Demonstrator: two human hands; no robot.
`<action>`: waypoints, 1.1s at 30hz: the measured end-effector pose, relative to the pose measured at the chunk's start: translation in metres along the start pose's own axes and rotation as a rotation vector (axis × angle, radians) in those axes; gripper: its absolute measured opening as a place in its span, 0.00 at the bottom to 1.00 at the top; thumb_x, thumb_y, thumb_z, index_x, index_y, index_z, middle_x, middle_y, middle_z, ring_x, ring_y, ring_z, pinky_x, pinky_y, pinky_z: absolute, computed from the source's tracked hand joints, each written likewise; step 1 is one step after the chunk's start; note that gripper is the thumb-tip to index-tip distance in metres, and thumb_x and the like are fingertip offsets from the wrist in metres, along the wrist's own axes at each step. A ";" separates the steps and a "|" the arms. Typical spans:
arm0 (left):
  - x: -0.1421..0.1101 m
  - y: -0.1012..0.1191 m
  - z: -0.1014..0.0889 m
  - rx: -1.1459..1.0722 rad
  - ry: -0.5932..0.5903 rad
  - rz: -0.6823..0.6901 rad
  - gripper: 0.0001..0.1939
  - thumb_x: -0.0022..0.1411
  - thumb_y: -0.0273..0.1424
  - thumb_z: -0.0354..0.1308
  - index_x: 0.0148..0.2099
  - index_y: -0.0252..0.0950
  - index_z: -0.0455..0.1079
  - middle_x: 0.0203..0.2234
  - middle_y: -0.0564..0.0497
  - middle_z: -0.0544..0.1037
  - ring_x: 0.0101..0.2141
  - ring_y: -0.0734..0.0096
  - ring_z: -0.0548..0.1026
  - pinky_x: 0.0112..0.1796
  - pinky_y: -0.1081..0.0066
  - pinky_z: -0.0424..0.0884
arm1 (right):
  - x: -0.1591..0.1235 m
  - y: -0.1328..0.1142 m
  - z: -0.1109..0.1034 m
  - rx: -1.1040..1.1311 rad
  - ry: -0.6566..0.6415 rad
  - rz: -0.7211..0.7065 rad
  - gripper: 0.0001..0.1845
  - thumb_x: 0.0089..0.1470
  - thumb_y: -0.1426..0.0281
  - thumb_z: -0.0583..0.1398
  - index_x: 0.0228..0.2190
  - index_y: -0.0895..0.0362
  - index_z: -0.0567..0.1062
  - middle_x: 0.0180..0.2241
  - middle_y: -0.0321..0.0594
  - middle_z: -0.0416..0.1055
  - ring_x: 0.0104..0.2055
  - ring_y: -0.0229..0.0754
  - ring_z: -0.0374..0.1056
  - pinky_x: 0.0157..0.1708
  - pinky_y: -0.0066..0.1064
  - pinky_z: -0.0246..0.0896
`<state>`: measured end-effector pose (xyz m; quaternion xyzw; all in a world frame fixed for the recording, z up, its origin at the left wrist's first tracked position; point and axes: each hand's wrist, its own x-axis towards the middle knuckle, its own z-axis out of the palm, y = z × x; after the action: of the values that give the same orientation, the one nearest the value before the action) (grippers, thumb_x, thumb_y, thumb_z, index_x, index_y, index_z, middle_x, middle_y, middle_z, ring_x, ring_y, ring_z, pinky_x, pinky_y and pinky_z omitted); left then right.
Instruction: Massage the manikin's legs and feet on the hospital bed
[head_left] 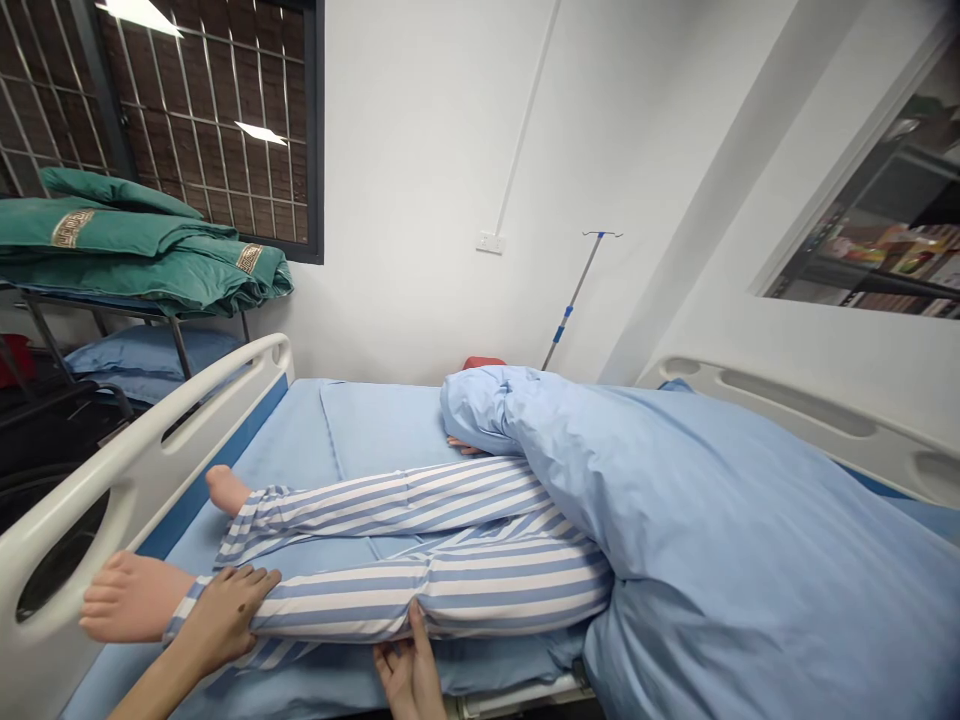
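Note:
A figure in blue-and-white striped pajama trousers [510,580] lies on the bed, legs stretched to the left. Its bare feet look smooth, like a care manikin's. My left hand [234,612] is wrapped over the near lower leg just above the near foot [131,597], gripping it through the cloth. At the near knee, my right hand [409,670] touches the leg from the side and below, one finger pointing up along it and the others apart, partly curled. A light-blue quilt [690,520] covers the upper body; fingertips of the figure show under its edge.
A white bed end board [142,450] rises at the left, close to the feet; another headboard [795,400] stands at the right. Behind are an IV pole [577,295] and a wall socket [490,243]. Folded green quilts [135,245] lie on a rack at the left.

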<state>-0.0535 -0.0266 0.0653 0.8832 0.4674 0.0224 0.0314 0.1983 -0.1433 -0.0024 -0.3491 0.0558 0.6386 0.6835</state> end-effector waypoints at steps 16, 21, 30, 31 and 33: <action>0.008 -0.007 0.025 0.035 -0.050 -0.007 0.33 0.37 0.22 0.47 0.50 0.41 0.67 0.43 0.47 0.73 0.44 0.57 0.68 0.45 0.61 0.59 | 0.016 0.010 -0.009 0.041 0.075 0.036 0.22 0.30 0.58 0.69 0.30 0.52 0.73 0.27 0.32 0.72 0.27 0.37 0.67 0.28 0.29 0.62; 0.014 -0.008 0.026 0.059 -0.047 0.003 0.32 0.37 0.21 0.47 0.49 0.41 0.68 0.42 0.47 0.74 0.44 0.57 0.68 0.45 0.61 0.59 | 0.026 0.020 -0.020 0.040 0.150 0.032 0.22 0.29 0.58 0.69 0.30 0.51 0.73 0.28 0.33 0.73 0.28 0.38 0.67 0.27 0.30 0.62; 0.018 -0.006 0.014 0.051 -0.090 0.021 0.31 0.38 0.22 0.49 0.49 0.41 0.67 0.42 0.48 0.74 0.44 0.57 0.67 0.45 0.61 0.58 | 0.023 0.017 -0.029 0.048 0.159 0.035 0.23 0.23 0.60 0.71 0.27 0.51 0.73 0.27 0.33 0.72 0.29 0.40 0.68 0.25 0.30 0.61; 0.021 -0.007 0.005 0.057 -0.088 0.035 0.31 0.38 0.22 0.49 0.49 0.41 0.67 0.42 0.47 0.74 0.44 0.56 0.67 0.45 0.60 0.58 | 0.019 0.013 -0.025 0.061 0.136 0.038 0.24 0.22 0.60 0.71 0.27 0.51 0.74 0.27 0.33 0.72 0.29 0.40 0.68 0.26 0.30 0.61; 0.028 -0.007 -0.017 0.084 -0.074 0.071 0.31 0.38 0.23 0.49 0.49 0.40 0.67 0.43 0.47 0.73 0.44 0.55 0.66 0.45 0.60 0.57 | 0.011 0.005 -0.013 0.079 0.085 0.031 0.25 0.21 0.61 0.72 0.28 0.51 0.74 0.26 0.33 0.72 0.30 0.42 0.69 0.27 0.31 0.62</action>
<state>-0.0448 0.0011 0.0819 0.8999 0.4349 -0.0288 0.0106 0.2005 -0.1416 -0.0193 -0.3478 0.1155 0.6311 0.6837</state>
